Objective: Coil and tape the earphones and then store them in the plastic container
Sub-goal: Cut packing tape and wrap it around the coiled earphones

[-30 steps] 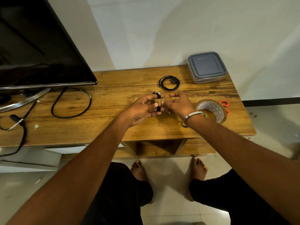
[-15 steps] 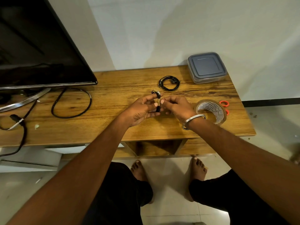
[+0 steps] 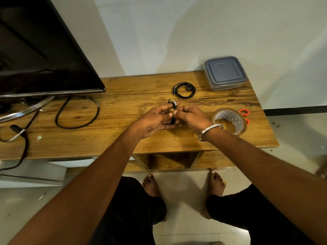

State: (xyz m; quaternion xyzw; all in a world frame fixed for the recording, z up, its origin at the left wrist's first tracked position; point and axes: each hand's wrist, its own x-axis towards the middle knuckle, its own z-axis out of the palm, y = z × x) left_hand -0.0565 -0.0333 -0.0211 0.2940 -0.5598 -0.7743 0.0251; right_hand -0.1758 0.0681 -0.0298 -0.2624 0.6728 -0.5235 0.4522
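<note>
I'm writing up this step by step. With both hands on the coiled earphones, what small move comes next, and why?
Probably press the tape down around the coiled earphones with the right hand while the left hand grips them; the plastic container has its lid on, so storing looks premature.

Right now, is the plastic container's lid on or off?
On. The grey lid sits flat over the clear plastic container at the table's far right corner, with no gap showing.

The coiled earphones (image 3: 173,112) are mostly covered by the fingers of both hands; any tape on them is too small to tell. The scissors (image 3: 245,115) hide behind the tape roll (image 3: 229,121). The television (image 3: 35,50) is cut off at the left edge.
</note>
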